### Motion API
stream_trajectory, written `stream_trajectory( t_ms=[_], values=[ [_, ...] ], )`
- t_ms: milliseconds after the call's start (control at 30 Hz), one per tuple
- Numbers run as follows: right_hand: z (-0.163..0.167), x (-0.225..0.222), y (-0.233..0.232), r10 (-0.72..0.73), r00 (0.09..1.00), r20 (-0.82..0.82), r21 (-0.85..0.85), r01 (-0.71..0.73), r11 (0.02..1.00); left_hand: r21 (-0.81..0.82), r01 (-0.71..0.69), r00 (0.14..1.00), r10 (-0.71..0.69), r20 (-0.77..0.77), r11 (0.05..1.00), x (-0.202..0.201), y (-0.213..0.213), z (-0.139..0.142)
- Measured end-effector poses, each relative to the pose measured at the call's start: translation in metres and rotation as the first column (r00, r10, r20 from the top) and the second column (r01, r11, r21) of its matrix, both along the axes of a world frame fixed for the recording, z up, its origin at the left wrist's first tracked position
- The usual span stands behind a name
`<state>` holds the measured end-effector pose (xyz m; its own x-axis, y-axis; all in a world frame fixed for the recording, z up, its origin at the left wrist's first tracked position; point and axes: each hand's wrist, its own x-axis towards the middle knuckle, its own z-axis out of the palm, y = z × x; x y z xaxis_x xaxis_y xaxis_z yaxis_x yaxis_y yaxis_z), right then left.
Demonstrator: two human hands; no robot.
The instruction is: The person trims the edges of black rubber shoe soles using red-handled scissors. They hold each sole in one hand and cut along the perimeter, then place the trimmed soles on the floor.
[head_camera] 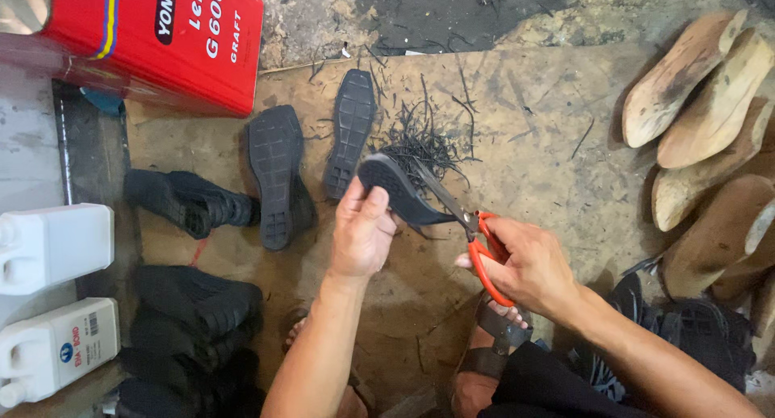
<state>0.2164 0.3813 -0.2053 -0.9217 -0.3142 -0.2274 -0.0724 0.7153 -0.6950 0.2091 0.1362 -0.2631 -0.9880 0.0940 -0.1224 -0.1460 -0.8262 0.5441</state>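
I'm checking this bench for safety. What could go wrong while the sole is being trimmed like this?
1. The scissors in the right hand cut close to the left hand that grips the black sole, so a slip could nick its fingertips.
2. Black rubber trimmings litter the board and may be slippery for the sandalled feet below.
3. The blades point down over those feet, so dropped scissors could hit them.

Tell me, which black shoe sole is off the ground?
The black sole in the left hand, being cut by the orange-handled scissors. The other two soles lie flat on the board.
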Motion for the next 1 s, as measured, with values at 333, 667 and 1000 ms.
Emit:
stream_trajectory(
  t_ms=[333, 667, 1000],
  values=[
    [0.02, -0.009, -0.004, 0.076, 0.972, -0.222, -0.003, -0.079, 0.997, -0.351, 0.194, 0.979, -0.203, 0.01, 0.916, 0.015, 0.01, -0.006],
    [0.027, -0.011, 0.016, 0.101, 0.995, -0.015, -0.035, -0.101, 0.994, -0.692, 0.231, 0.941, -0.338, -0.019, 0.684, -0.005, -0.025, 0.025],
    [0.027, -0.016, 0.031, 0.208, 0.974, -0.09, -0.013, -0.21, 0.978, -0.75, 0.243, 0.915, -0.403, -0.033, 0.615, -0.012, -0.043, 0.034]
  ],
)
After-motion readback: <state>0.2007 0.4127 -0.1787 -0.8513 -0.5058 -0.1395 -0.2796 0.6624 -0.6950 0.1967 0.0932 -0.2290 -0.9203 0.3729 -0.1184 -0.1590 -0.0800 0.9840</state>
